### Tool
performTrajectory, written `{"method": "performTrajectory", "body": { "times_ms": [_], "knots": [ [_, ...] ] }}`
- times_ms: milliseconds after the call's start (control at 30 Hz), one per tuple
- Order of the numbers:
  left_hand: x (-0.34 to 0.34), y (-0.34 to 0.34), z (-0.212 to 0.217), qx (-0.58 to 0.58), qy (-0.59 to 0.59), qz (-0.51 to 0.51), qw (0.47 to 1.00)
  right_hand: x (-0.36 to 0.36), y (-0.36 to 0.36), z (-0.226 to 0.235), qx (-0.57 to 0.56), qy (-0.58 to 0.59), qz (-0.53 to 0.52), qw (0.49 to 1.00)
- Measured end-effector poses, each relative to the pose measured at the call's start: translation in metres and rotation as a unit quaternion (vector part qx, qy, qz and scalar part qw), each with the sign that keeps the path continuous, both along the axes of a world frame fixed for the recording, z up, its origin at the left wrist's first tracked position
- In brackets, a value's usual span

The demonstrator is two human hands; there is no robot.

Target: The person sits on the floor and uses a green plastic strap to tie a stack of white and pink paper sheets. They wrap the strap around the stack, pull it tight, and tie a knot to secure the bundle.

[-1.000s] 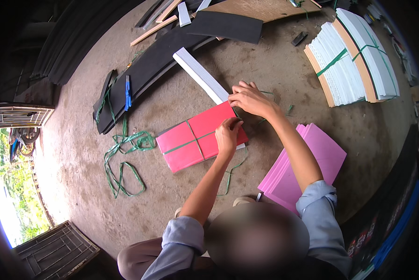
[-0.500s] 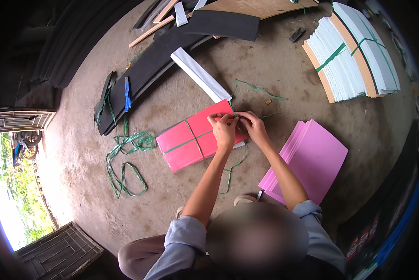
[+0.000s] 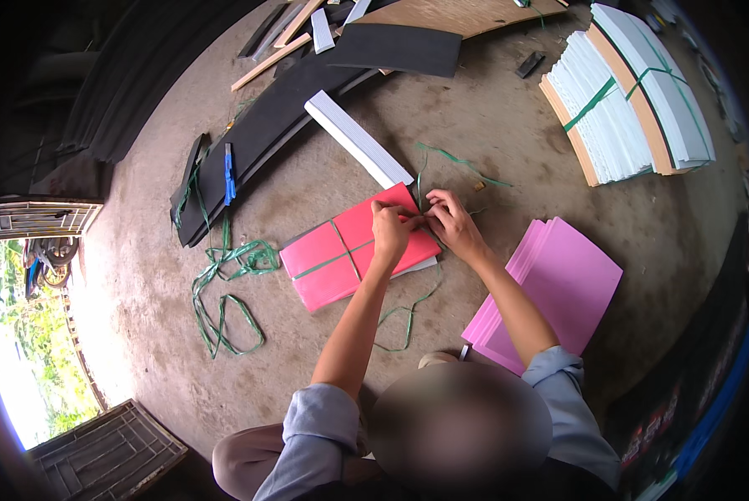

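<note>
A bundle of red sheets [image 3: 316, 288] lies slanted on the concrete floor, with green plastic twine [image 3: 339, 230] crossed over its left part. At the bundle's right end my left hand [image 3: 390, 232] is closed, its fingertips pinching the twine. My right hand [image 3: 455, 224] is beside it, fingers bent, thumb and finger closed on the twine by the bundle's edge. One loose twine end runs up past my right hand, and another trails down onto the floor. The exact crossing at my fingertips is partly hidden.
Pink sheets [image 3: 571, 288] are stacked at the right. A strip of white sheets [image 3: 358, 138] touches the red bundle's far edge. Tangled green twine [image 3: 232, 259] and a blue-handled cutter [image 3: 228, 175] lie left, the cutter on black boards [image 3: 262, 138]. Tied white stacks [image 3: 612, 117] stand far right.
My hands have drawn slightly apart at the bundle's right end, the right one moving right and its fingers lifting. The twine trailing below has shifted left.
</note>
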State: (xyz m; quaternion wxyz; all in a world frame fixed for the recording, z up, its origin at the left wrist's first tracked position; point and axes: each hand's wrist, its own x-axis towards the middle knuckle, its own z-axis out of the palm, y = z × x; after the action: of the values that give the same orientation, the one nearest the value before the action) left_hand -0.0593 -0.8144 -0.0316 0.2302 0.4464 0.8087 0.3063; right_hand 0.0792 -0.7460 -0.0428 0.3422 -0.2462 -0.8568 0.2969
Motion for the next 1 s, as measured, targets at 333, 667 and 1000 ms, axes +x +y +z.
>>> {"method": "performTrajectory", "body": {
  "times_ms": [333, 667, 1000],
  "knots": [
    [0.004, -0.002, 0.006, 0.039, -0.039, 0.028, 0.998, -0.001, 0.003, -0.011, 0.103, 0.002, 0.020, 0.995],
    [0.046, -0.017, 0.014, 0.174, -0.002, 0.110, 0.979, -0.004, -0.006, -0.016, -0.079, 0.040, -0.049, 0.995],
    [0.040, -0.018, 0.000, 0.160, 0.023, 0.086, 0.983, -0.010, -0.008, 0.005, 0.033, -0.039, -0.072, 0.996]
  ]
}}
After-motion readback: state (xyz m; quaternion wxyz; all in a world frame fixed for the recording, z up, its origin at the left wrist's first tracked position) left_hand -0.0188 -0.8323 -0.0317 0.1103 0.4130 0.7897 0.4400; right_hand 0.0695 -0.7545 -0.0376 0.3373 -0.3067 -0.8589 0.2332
